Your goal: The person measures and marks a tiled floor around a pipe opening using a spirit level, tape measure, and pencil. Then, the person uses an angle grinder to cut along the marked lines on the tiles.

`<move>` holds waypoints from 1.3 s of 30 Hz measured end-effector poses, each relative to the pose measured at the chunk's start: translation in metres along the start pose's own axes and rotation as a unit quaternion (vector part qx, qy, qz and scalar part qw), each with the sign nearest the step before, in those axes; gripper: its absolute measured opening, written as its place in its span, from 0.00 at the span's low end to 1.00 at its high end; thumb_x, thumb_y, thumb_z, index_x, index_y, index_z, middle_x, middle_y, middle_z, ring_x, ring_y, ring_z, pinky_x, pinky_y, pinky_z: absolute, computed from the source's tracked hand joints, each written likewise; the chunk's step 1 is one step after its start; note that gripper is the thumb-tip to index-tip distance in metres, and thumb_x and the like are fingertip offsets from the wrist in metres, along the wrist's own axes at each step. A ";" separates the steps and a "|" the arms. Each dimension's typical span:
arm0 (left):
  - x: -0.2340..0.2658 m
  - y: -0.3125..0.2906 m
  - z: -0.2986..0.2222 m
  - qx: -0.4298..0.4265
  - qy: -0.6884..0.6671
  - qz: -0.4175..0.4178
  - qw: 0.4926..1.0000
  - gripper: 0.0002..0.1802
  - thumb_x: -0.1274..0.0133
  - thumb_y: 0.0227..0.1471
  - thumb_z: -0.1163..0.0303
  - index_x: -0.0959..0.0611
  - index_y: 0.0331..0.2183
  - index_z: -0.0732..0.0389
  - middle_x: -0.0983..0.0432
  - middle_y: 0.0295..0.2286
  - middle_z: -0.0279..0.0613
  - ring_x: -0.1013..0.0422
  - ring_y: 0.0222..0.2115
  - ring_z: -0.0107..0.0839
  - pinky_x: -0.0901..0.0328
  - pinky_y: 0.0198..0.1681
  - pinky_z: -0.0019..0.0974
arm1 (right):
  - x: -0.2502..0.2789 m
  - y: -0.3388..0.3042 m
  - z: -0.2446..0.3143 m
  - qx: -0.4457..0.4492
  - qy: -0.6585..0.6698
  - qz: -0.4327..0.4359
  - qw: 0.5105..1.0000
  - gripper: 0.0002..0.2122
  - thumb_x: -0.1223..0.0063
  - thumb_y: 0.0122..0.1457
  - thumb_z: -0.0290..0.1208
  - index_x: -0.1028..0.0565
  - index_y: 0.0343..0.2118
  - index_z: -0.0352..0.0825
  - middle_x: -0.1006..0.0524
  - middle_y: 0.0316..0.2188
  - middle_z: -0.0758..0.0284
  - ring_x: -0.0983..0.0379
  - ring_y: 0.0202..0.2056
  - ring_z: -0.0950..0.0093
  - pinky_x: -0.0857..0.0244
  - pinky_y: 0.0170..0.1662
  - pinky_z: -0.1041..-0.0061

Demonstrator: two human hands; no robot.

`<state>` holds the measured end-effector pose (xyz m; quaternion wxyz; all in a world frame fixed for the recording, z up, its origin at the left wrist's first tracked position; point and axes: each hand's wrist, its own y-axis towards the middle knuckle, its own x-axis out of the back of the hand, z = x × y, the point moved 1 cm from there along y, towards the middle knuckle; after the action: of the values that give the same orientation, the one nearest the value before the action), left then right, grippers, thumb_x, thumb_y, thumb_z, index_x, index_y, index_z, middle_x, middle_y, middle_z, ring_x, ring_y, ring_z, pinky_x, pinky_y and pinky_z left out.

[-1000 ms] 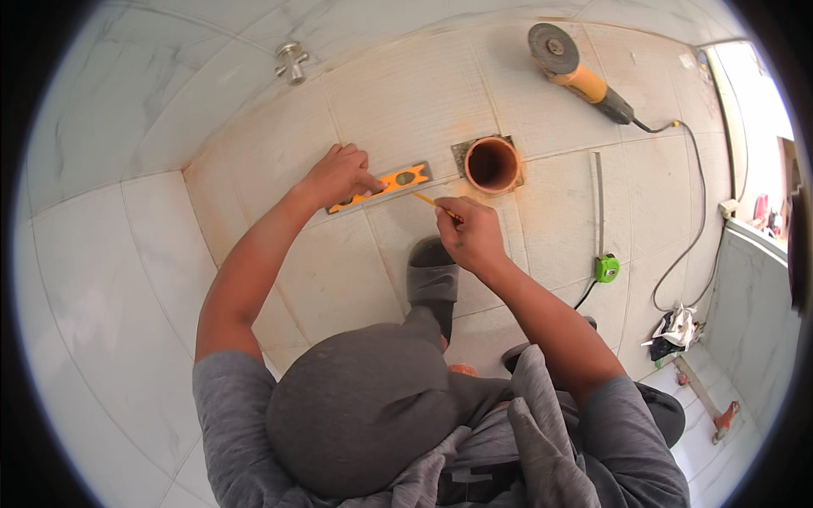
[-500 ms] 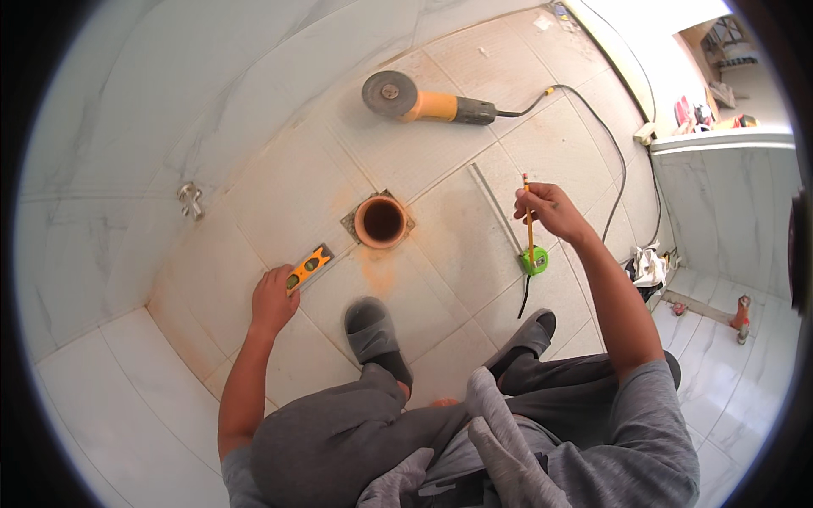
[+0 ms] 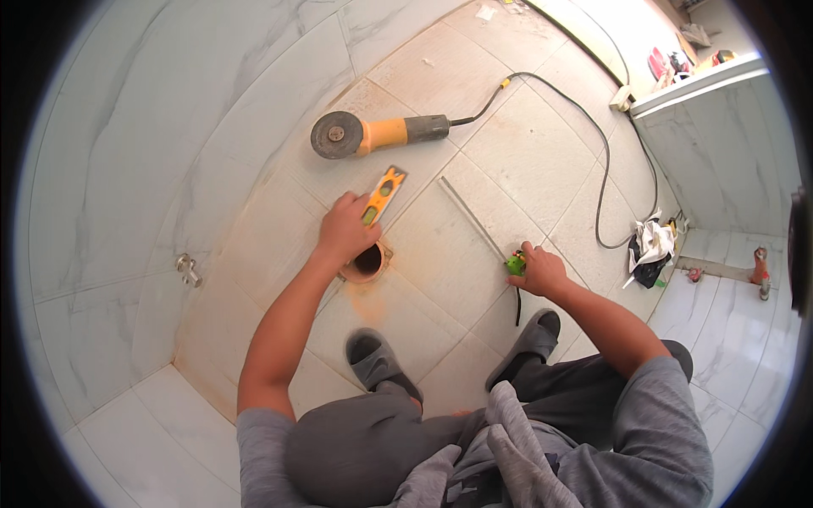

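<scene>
My left hand (image 3: pixel 345 229) is closed round the lower end of a small yellow spirit level (image 3: pixel 385 195), which tilts up and right above the floor tiles. Below that hand, an orange-brown drain pipe (image 3: pixel 387 261) opens in the floor, its upper part hidden by my wrist. To the right, my right hand (image 3: pixel 544 271) grips a green tape measure (image 3: pixel 515 265). Its blade (image 3: pixel 470 211) is drawn out toward the upper left along the tiles. I cannot make out the pencil; the fingers may hide it.
An angle grinder (image 3: pixel 383 134) lies beyond my left hand, its black cord (image 3: pixel 584 110) looping right. A wall valve (image 3: pixel 188 269) sticks out at left. At right are a crumpled bag (image 3: pixel 652 250) and a pipe stub with a tap (image 3: pixel 761 273). My sandalled feet (image 3: pixel 373 360) flank the near floor.
My left hand has carried the spirit level up and right, past the drain pipe. My right hand has come down from above the tape measure, where it held a pencil, and taken hold of the tape.
</scene>
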<state>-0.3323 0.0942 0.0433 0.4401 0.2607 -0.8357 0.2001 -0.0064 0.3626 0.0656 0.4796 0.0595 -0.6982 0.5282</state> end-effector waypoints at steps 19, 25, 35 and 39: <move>-0.009 0.038 -0.028 0.052 -0.146 -0.036 0.987 0.29 0.40 0.45 0.67 0.18 0.50 0.67 0.24 0.39 0.47 0.25 0.43 0.40 0.29 0.49 0.40 | -0.006 0.004 -0.039 0.005 0.191 -0.015 0.981 0.32 0.31 0.47 0.49 0.30 0.47 0.31 0.20 0.39 0.51 0.22 0.42 0.51 0.28 0.45 0.57; 0.023 -0.066 0.023 0.193 -0.488 -0.033 0.851 0.24 0.45 0.56 0.72 0.24 0.54 0.68 0.24 0.34 0.38 0.25 0.29 0.26 0.28 0.34 0.30 | 0.010 0.003 -0.047 0.180 0.201 0.046 0.962 0.36 0.28 0.44 0.48 0.27 0.55 0.33 0.20 0.41 0.51 0.23 0.45 0.52 0.30 0.51 0.60; -0.025 -0.164 -0.020 0.301 -0.730 0.028 0.613 0.17 0.46 0.65 0.60 0.25 0.47 0.62 0.28 0.27 0.34 0.33 0.21 0.21 0.37 0.23 0.28 | 0.050 -0.014 0.001 0.196 0.191 0.177 0.945 0.35 0.21 0.39 0.53 0.23 0.42 0.29 0.20 0.30 0.58 0.22 0.36 0.65 0.29 0.42 0.66; 0.002 -0.173 -0.026 0.293 -0.640 0.027 0.710 0.14 0.46 0.64 0.59 0.25 0.42 0.61 0.30 0.23 0.33 0.35 0.19 0.22 0.38 0.22 0.29 | 0.112 -0.028 0.005 0.220 0.217 0.103 0.946 0.32 0.21 0.42 0.51 0.21 0.42 0.30 0.19 0.29 0.62 0.22 0.33 0.72 0.28 0.40 0.68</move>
<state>-0.2105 -0.0272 0.0771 -0.3047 0.4193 -0.8233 0.2315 -0.0531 0.3938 0.1669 0.5378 -0.0247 -0.4460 0.7150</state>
